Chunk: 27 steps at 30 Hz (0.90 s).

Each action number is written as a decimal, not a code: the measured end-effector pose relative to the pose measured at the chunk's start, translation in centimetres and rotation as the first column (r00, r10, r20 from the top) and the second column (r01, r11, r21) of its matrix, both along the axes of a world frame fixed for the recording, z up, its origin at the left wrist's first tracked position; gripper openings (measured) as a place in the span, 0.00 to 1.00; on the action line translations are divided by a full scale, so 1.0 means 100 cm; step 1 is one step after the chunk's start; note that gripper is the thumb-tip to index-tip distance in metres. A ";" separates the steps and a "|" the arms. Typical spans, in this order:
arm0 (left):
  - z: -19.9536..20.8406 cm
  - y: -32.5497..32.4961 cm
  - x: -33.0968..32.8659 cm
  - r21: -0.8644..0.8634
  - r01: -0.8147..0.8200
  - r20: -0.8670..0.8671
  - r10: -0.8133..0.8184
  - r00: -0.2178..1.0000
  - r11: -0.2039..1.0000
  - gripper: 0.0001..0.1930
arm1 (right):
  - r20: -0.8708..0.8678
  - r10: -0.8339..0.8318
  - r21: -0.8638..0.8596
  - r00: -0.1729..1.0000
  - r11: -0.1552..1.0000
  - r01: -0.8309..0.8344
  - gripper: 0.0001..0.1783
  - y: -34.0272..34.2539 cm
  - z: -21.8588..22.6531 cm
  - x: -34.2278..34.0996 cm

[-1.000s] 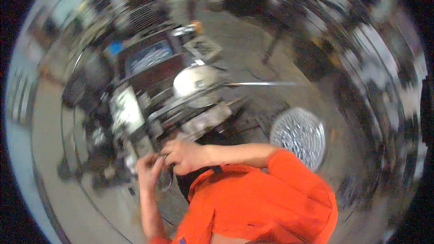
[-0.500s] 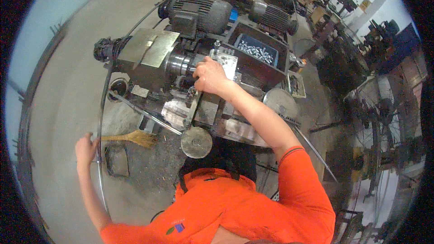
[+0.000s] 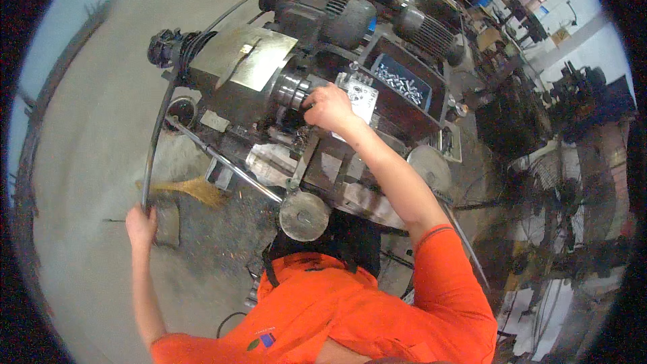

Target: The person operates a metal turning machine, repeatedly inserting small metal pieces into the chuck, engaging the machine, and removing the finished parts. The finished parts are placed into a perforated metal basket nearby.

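My left hand is closed round the lower end of a long dark lever, which runs up to the left end of the lathe-like machine. My right hand reaches across the machine with fingers curled at the front of its shiny round spindle. Whatever those fingertips pinch is hidden. Just right of this hand sits a bright metal block with holes and bolts. A flat metal sheet covers the machine's headstock, left of the spindle.
A blue tray of small shiny metal parts stands behind the block. Two round handwheels jut toward me. A straw broom lies on the floor at left. Ribbed motors stand behind; a metal bar slants out front.
My left hand has closed round the lever, having been beside it with fingers raised. My right hand has shifted, its fingers now at the spindle's front. The whole view has turned slightly.
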<state>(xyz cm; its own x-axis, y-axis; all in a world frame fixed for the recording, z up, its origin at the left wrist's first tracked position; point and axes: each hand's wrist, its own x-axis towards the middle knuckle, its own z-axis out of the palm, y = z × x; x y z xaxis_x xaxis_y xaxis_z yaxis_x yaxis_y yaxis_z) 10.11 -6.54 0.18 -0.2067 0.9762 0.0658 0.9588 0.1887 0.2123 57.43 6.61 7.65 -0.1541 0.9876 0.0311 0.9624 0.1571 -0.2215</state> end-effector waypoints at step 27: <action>-0.011 0.041 -0.056 0.371 -0.359 -0.123 0.429 0.895 0.856 0.07 | 0.007 0.032 0.097 0.999 0.995 -0.032 0.16 -0.007 0.023 -0.013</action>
<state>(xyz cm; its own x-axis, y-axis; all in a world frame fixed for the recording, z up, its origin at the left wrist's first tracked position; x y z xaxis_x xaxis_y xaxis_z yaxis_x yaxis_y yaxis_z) 4.48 -2.47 -0.88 -0.5179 0.7284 0.4486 0.8467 0.5113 0.1473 56.12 5.86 9.92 -0.1859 0.9745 0.1255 0.9577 0.2083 -0.1987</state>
